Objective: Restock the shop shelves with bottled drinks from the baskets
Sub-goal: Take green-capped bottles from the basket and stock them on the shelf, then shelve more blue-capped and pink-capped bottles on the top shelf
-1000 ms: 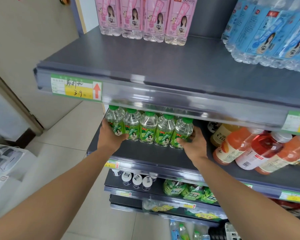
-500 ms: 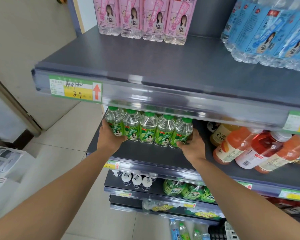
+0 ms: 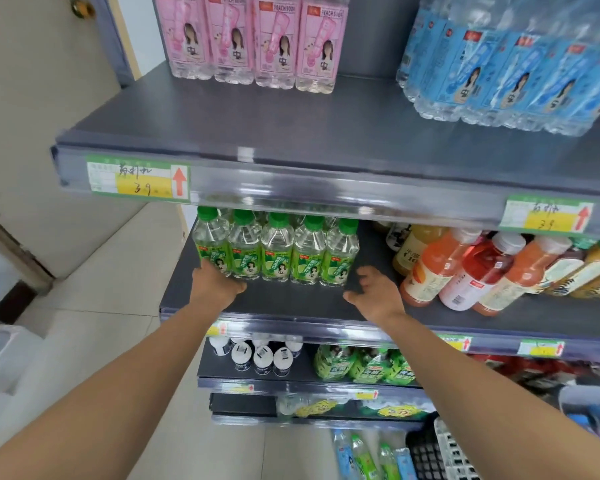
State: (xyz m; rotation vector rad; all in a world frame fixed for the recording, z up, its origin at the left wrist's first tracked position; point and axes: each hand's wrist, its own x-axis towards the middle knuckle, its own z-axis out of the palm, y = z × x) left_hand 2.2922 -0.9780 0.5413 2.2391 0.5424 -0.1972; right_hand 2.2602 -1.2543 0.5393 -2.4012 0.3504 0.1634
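Several green-capped lime soda bottles (image 3: 276, 251) stand upright in a row on the left of the middle grey shelf (image 3: 291, 303). My left hand (image 3: 215, 284) rests against the base of the leftmost bottle (image 3: 211, 244), thumb stretched to the right along the shelf. My right hand (image 3: 374, 294) hovers over the shelf a little right of the row, fingers loosely curled, holding nothing and clear of the bottles.
Orange and red juice bottles (image 3: 465, 271) lean on the same shelf to the right. Pink soda bottles (image 3: 257, 39) and blue-labelled bottles (image 3: 513, 64) stand on the upper shelf (image 3: 291, 133). A basket (image 3: 444, 452) with more bottles (image 3: 361, 455) sits on the floor below.
Both hands have come back from the row's ends. The right hand has let go of the rightmost bottle and the left has slid down to the leftmost bottle's base.
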